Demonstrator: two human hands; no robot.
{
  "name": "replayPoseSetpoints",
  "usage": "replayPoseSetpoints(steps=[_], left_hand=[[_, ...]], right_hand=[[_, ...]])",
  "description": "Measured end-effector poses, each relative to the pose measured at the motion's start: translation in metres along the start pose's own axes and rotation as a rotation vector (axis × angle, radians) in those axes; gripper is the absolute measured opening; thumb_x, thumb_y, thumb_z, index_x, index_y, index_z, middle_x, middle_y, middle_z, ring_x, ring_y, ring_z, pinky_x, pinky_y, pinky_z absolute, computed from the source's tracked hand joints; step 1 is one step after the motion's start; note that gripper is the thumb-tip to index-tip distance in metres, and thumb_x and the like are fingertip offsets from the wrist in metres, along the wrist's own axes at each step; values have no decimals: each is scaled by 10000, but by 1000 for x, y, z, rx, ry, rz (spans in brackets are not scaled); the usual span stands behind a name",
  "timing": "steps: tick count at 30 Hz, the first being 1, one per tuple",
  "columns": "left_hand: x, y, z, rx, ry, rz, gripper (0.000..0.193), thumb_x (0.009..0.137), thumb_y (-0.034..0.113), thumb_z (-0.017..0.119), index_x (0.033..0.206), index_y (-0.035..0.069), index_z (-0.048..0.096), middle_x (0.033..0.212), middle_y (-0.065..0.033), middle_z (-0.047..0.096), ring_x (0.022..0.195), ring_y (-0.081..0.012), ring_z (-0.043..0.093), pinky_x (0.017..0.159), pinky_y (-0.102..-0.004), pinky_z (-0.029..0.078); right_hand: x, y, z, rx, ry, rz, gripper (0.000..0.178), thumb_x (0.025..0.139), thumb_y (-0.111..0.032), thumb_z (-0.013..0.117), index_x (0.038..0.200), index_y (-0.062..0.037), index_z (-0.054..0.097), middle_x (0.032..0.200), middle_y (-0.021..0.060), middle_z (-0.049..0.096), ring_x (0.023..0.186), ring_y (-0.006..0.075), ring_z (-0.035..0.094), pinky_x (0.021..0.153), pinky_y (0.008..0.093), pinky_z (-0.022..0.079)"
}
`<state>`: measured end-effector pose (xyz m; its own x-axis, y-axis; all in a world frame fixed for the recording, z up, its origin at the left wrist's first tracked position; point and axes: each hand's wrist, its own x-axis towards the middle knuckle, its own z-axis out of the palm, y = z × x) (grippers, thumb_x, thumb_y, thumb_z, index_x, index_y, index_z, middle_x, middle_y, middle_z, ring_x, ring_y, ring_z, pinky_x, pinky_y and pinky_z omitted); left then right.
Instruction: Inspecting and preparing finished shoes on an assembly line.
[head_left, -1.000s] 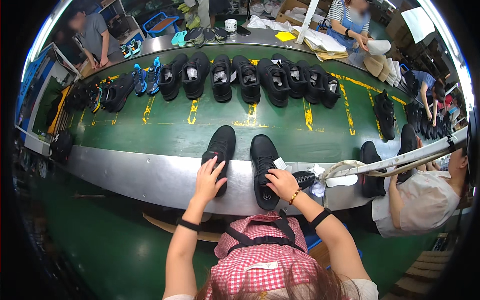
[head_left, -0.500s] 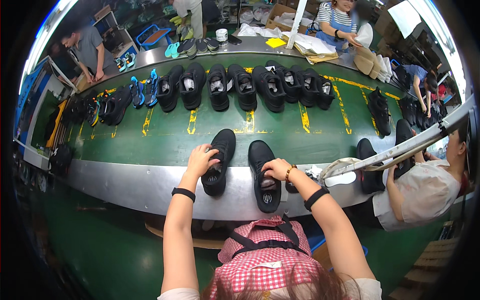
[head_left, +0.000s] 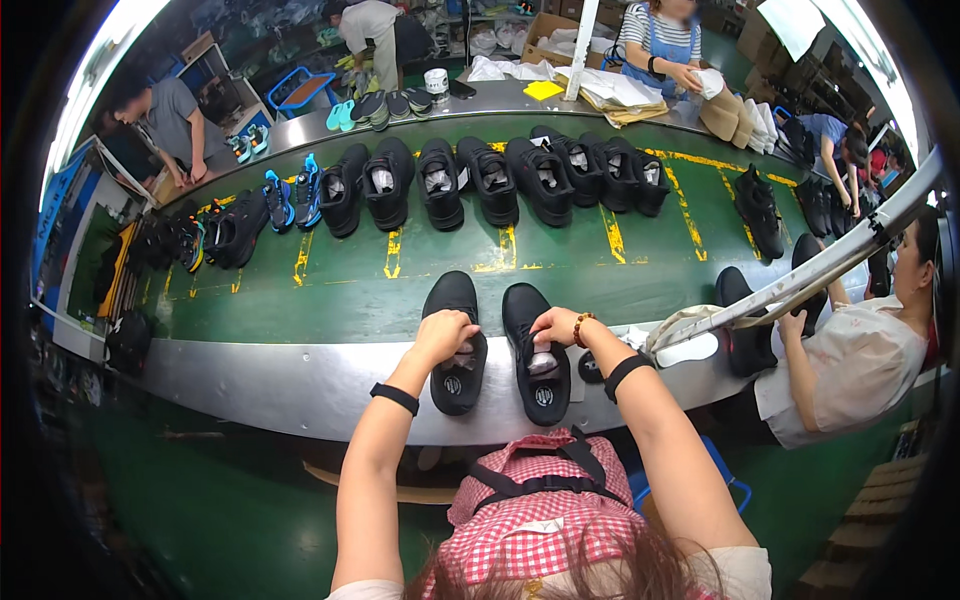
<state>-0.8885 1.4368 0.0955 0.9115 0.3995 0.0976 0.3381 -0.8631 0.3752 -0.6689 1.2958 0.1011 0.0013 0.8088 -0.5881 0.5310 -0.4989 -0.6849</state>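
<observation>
Two black sneakers lie side by side at the near edge of the bench, toes pointing away from me. My left hand (head_left: 447, 336) bends over the left sneaker (head_left: 452, 292), its fingers closed at the tongue and laces. On the right sneaker (head_left: 522, 306), my right hand (head_left: 556, 328) pinches the tongue at the shoe's opening. Crumpled pale paper stuffing (head_left: 542, 361) shows inside the right sneaker, and some also shows in the left one. Both insoles carry a round pale mark at the heel.
Black stuffed sneakers (head_left: 490, 185) stand in a row across the green belt (head_left: 350, 290), with blue-black ones at the left. A white metal bar (head_left: 780, 302) slants in from the right, beside a seated co-worker (head_left: 850, 370) handling black shoes. More people stand behind the far ledge.
The left sneaker has turned from slanted to nearly parallel with the right one and sits closer to it. My left hand has moved right, its spread fingers now closed at the tongue.
</observation>
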Motion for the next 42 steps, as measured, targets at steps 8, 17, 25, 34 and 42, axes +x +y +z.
replayPoseSetpoints(steps=[8,17,25,34,42], left_hand=[[14,-17,-11,-390,-241,-533,371,754,425,577,809,67,653,774,-115,636,773,-252,603,697,-344,452],[24,-27,-4,-490,-313,-556,410,747,431,585,814,32,649,737,-119,625,735,-207,591,688,-325,444],[23,-34,-2,-546,-328,-537,420,755,410,590,781,-7,634,658,-101,590,653,-166,540,633,-325,431],[15,-46,2,-547,-288,-530,413,759,398,587,794,-10,634,677,-108,602,665,-169,554,634,-327,434],[11,-45,-2,-553,-262,-477,362,763,373,592,768,13,635,669,-87,607,633,-151,553,605,-297,436]], right_hand=[[12,3,6,123,-18,84,233,739,-142,627,955,-56,618,835,18,626,750,98,551,699,258,442],[10,0,16,111,50,14,229,742,-147,627,949,-51,617,819,15,623,748,92,547,683,248,436],[11,0,21,140,77,2,251,721,-172,644,944,-58,621,874,62,638,826,149,575,751,281,436],[14,-12,27,115,83,12,208,753,-136,615,942,-50,612,827,25,626,776,107,554,717,261,435],[13,-16,36,44,162,-9,246,732,-197,621,954,-91,618,876,55,632,824,156,576,750,284,441]])
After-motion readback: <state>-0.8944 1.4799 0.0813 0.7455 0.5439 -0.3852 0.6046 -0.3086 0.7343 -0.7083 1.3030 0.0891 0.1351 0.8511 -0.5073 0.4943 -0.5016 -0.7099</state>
